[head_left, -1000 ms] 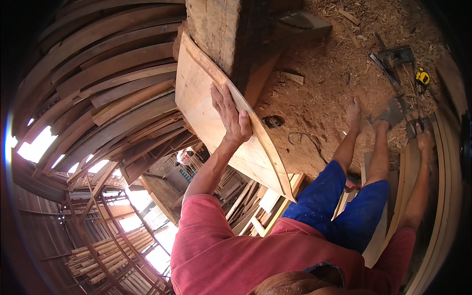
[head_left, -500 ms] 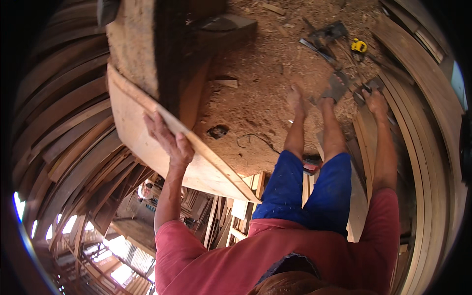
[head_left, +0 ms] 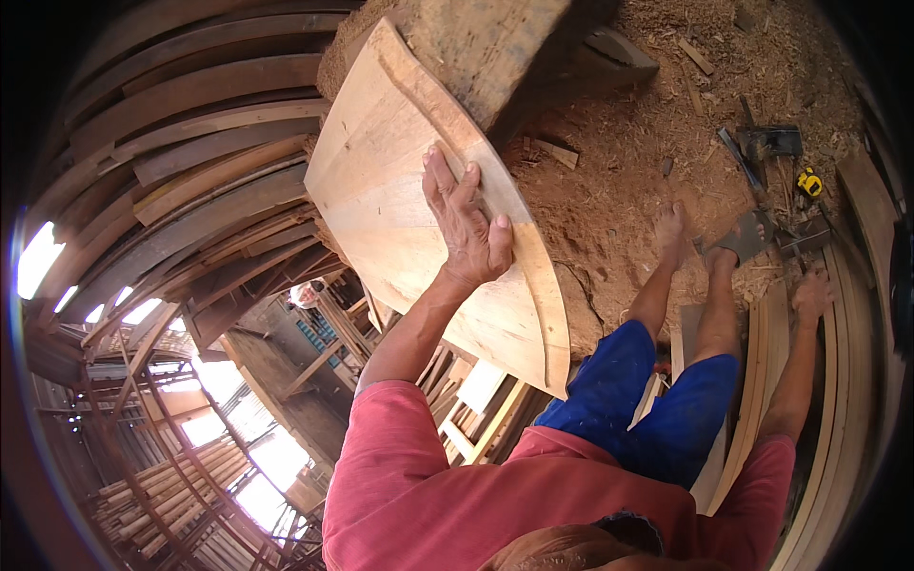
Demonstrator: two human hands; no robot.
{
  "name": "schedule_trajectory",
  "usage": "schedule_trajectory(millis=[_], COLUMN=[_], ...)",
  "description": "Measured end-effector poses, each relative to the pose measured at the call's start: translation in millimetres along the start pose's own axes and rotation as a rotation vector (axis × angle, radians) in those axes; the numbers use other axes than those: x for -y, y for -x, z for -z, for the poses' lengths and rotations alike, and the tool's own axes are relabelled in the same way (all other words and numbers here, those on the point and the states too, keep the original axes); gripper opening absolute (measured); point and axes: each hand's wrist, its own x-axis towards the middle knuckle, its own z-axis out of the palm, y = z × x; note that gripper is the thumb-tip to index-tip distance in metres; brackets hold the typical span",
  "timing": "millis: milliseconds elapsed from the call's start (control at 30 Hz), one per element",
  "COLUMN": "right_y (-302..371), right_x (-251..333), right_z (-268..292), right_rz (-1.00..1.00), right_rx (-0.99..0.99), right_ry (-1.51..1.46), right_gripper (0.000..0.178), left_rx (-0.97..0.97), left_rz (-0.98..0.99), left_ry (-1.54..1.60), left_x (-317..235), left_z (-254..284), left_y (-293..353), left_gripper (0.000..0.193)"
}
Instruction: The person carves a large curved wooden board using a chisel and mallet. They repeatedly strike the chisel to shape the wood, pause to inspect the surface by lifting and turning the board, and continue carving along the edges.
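Plainly, left hand (head_left: 468,228) spread loose on curved wooden panel (head_left: 381,181); right hand (head_left: 812,295) near dark block (head_left: 807,235), grip unclear.

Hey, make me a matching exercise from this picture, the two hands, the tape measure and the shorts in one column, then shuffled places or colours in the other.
Column one
1. Left hand
2. Right hand
3. Tape measure
4. Shorts

Column two
A. Plain blue
B. Low down, beside the long boards
C. Yellow and black, lying on the shaving-strewn ground
D. Resting on the pale wooden panel, fingers extended

Right pairs: 1-D, 2-B, 3-C, 4-A.
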Motion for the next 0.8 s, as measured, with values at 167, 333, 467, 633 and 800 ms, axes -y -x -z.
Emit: schedule_trajectory(millis=[167, 333, 467, 633, 800], right_y=[56, 169, 249, 331, 393], right_x=[52, 121, 153, 147, 124], right_z=[18, 78, 98, 39, -10], right_rz=[0.127, 0.342, 0.318, 0.135, 0.184], right_rx=[0.003, 0.147, 0.085, -0.052, -0.007], right_ry=[-0.684, -1.18, -1.1, -1.199, -1.203], right_gripper=[0.05, 0.054, 0.052, 0.036, 0.031], left_rx=[-0.027, -0.022, -0.012, -0.036, 0.01], left_rz=[0.012, 0.093, 0.176, 0.14, 0.125], left_ry=[-0.018, 0.006, 0.041, 0.065, 0.03], left_x=[0, 3, 5, -13, 5], left_z=[2, 9, 15, 20, 14], left_y=[-4, 2, 12, 1, 96], left_gripper=[0.073, 0.072, 0.071, 0.07, 0.072])
